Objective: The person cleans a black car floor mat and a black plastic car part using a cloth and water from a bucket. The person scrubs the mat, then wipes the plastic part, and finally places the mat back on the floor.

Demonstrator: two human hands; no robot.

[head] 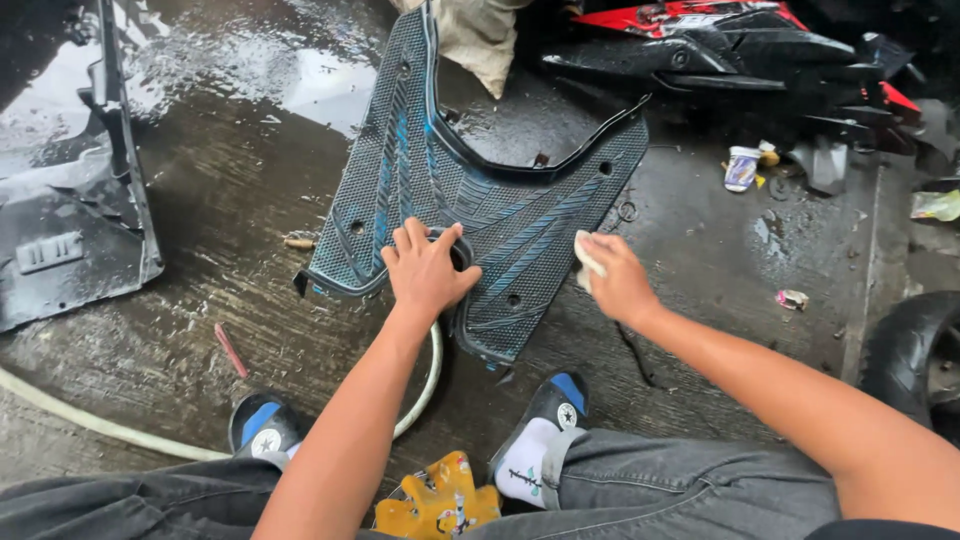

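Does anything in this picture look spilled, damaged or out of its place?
Yes. The concrete floor is wet, with water pooled at top left. Litter lies at right: a small crushed cup and a wrapper. The black-and-blue floor panel itself shows no clear damage.

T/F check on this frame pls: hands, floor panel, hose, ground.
1. The left hand rests on the scooter floor panel. True.
2. The right hand is empty. False: it holds a pale cloth against the panel.
3. The ground is dry. False: it is wet, with puddles.
4. A white hose lies on the ground near the feet. True.
5. The panel is plain red. False: it is dark with blue stripes.
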